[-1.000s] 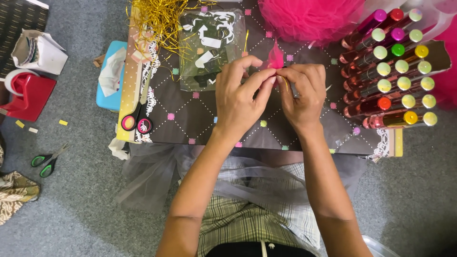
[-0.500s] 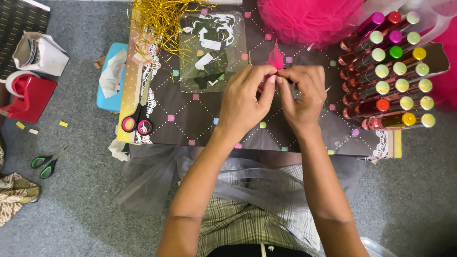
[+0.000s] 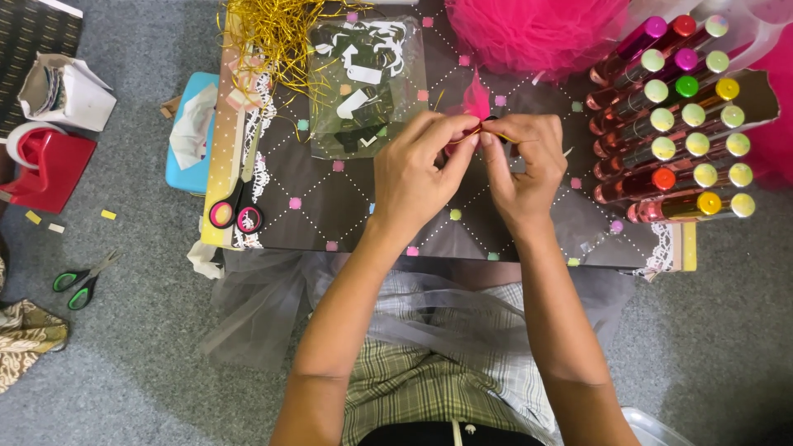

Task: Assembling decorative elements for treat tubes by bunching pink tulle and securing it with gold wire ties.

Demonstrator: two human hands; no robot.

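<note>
Left hand (image 3: 417,177): middle of the frame, fingertips pinched together on the small pink piece (image 3: 477,101).
Right hand (image 3: 522,165): pinching the same piece from the other side.
Change: both hands sit slightly higher over the dark board (image 3: 330,206) than a second ago; the grip is the same.
Meaning: fine work on the piece seems to go on.

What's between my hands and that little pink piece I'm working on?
Nothing visible. The left hand and right hand both already pinch the pink piece directly at the fingertips, above the dark board.
</note>
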